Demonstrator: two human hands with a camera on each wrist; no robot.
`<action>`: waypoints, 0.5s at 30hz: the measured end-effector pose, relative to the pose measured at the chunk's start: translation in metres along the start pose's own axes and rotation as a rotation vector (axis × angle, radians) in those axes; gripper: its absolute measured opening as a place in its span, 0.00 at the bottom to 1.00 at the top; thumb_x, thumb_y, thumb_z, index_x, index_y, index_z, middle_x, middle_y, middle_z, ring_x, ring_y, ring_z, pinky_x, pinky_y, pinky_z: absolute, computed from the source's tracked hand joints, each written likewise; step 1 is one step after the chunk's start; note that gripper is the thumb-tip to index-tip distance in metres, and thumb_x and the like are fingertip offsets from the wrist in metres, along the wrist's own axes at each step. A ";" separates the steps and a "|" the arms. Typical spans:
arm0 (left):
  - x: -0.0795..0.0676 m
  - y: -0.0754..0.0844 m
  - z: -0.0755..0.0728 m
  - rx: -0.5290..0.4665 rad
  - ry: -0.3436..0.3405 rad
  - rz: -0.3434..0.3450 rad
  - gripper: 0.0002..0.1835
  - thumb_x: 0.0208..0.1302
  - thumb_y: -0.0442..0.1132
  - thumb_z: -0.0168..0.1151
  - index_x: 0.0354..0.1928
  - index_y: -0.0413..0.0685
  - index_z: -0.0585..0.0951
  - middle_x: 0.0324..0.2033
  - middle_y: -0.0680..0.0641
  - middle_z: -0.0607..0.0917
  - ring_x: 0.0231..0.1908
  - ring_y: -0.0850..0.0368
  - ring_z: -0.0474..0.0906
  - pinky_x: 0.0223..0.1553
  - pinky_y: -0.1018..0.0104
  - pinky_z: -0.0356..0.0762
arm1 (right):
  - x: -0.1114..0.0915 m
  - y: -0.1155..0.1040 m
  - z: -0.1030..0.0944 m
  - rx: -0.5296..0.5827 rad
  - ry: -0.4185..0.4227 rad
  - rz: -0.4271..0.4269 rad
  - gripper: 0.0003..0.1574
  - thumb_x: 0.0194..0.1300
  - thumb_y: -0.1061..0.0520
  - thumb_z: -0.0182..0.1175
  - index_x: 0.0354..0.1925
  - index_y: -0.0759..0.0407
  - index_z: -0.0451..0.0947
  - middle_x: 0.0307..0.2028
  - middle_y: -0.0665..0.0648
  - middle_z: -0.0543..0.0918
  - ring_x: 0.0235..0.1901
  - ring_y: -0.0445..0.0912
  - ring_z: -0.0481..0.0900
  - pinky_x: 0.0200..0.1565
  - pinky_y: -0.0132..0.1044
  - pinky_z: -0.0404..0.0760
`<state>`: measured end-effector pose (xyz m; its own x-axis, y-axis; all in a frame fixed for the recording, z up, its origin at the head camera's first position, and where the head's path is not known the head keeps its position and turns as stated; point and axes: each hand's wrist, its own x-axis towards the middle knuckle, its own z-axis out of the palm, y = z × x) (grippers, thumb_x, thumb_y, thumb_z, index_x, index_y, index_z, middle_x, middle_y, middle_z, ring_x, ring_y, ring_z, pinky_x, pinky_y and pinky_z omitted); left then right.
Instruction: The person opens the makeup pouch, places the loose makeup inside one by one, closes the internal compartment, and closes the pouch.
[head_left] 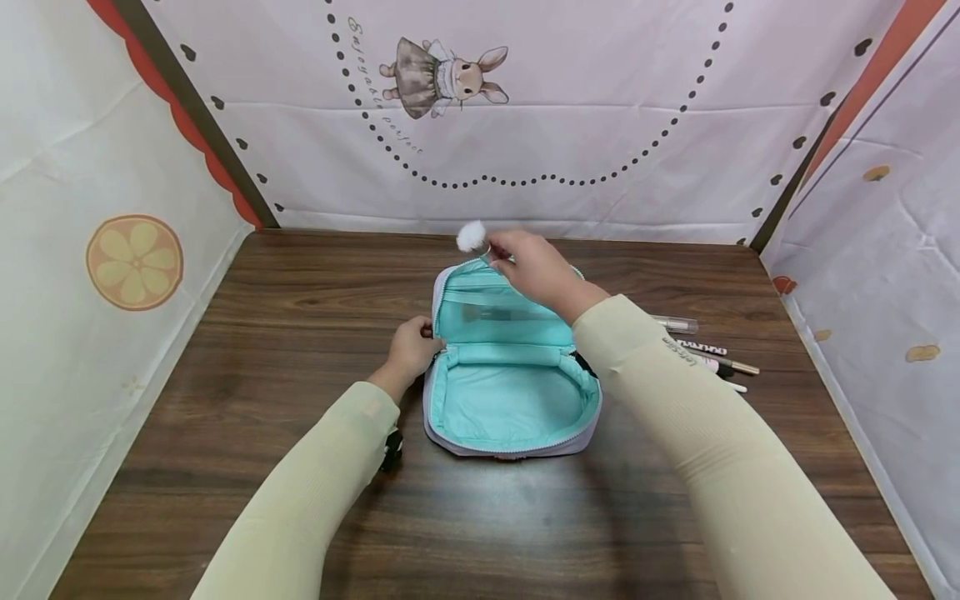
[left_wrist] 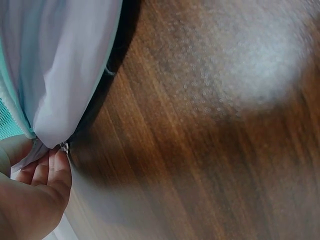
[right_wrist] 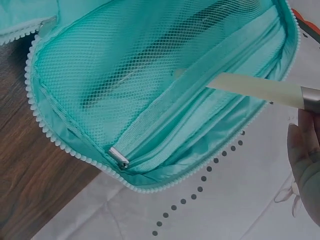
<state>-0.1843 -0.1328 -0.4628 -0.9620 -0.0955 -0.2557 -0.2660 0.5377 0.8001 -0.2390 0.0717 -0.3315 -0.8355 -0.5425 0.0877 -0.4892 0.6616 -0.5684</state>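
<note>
A cosmetic bag (head_left: pixel 517 408) with turquoise lining lies unzipped on the table, its lid raised at the back. My left hand (head_left: pixel 410 348) pinches the bag's fabric edge by the zipper pull (left_wrist: pixel 64 146), at the left hinge. Above the lid, my right hand (head_left: pixel 536 265) holds a makeup brush (head_left: pixel 472 237) by its metal collar, white bristles up. In the right wrist view the pale brush handle (right_wrist: pixel 257 90) points down, its tip inside the opening of the lid's mesh pocket (right_wrist: pixel 115 75). Behind that mesh lies another brush (right_wrist: pixel 165 47).
Right of the bag, partly behind my right sleeve, lie several slim cosmetics, among them a clear-capped tube (head_left: pixel 678 324) and a gold-ended stick (head_left: pixel 742 367). Printed cloth walls (head_left: pixel 562 100) stand round the back and sides of the wooden table (head_left: pixel 315 283).
</note>
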 end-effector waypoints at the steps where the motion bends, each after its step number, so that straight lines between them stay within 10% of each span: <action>1: 0.000 0.000 0.000 0.000 0.000 0.000 0.17 0.66 0.31 0.58 0.55 0.32 0.74 0.47 0.36 0.77 0.48 0.44 0.74 0.50 0.53 0.74 | 0.000 0.000 0.001 -0.010 -0.006 0.007 0.11 0.69 0.62 0.57 0.49 0.63 0.75 0.48 0.60 0.80 0.52 0.51 0.76 0.53 0.43 0.75; 15: 0.000 -0.001 0.000 -0.012 -0.012 -0.004 0.18 0.66 0.31 0.58 0.56 0.33 0.74 0.49 0.35 0.77 0.50 0.44 0.74 0.51 0.53 0.74 | 0.000 0.007 0.015 -0.118 -0.084 0.044 0.14 0.71 0.58 0.55 0.53 0.59 0.74 0.44 0.56 0.80 0.43 0.48 0.77 0.47 0.43 0.75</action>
<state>-0.1838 -0.1336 -0.4637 -0.9602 -0.0878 -0.2651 -0.2706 0.5272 0.8055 -0.2388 0.0682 -0.3473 -0.8350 -0.5502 -0.0070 -0.4831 0.7391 -0.4693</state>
